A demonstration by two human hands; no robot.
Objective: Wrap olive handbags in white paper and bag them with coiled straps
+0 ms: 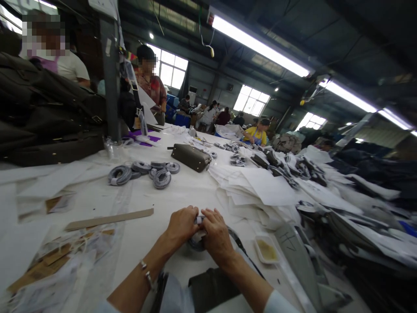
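My left hand [183, 222] and my right hand [215, 237] meet at the near middle of the table. Both are closed on a coiled grey strap [195, 244], the fingers pinching its far side, where a small white band [200, 220] shows. Part of the coil is hidden behind the hands. Below my right forearm lies a dark olive fabric piece [211, 284]. A dark strap [239, 241] curves away to the right of my right hand.
Several wound straps [162, 178] and an olive pouch [190, 156] lie farther back. White paper sheets [267, 184], a small tray with yellowish contents [266, 250] and piled bags are on the right. A cardboard strip [110, 218] and plastic-bagged tags [55, 261] lie left. Other people work beyond.
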